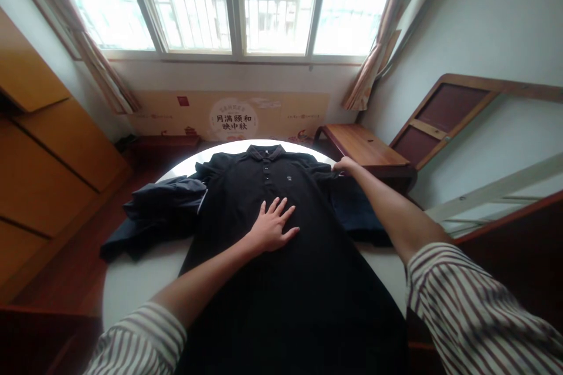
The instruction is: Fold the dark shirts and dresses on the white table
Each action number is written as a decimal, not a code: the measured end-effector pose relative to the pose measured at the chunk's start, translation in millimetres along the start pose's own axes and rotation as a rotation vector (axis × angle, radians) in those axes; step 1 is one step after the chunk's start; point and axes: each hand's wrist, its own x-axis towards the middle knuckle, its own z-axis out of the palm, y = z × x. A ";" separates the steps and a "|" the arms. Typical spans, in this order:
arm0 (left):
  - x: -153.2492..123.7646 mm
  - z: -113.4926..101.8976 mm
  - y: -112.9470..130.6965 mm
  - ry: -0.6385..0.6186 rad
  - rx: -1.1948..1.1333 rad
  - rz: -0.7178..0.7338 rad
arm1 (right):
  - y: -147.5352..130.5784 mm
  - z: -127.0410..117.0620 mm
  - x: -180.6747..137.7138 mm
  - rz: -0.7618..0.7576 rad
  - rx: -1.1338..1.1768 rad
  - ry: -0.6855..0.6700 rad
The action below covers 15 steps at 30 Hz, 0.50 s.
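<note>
Left hand (273, 224): I press it flat, fingers spread, on the shirt (281, 258).
Right hand (343, 165): I pinch the sleeve; pull it taut, keep the chest pinned.

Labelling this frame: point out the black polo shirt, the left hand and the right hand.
black polo shirt (308, 281): head view, lower front panel.
left hand (273, 225): head view, back of hand, flat on shirt.
right hand (343, 165): head view, knuckles, at shirt's sleeve.

Cardboard panel (229, 115) under window: round emblem reads "月满颐和 映中秋"; other print illegible.
</note>
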 end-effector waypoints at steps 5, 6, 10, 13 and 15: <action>-0.3 0.5 1.2 0.003 -0.010 -0.002 | -27.5 -18.8 -1.6 -0.018 0.022 0.039; -0.3 0.6 1.3 0.004 -0.011 -0.003 | -36.0 -23.0 -2.7 -0.058 0.034 0.053; -0.3 0.8 1.4 0.014 -0.018 -0.002 | -69.2 -25.4 -7.6 -0.308 0.126 -0.189; -0.4 0.7 1.9 0.015 -0.025 -0.007 | -84.2 -9.0 -4.1 -0.402 0.058 -0.315; -0.4 0.7 2.4 0.019 -0.026 -0.009 | -88.8 7.0 4.6 -0.371 -0.057 -0.226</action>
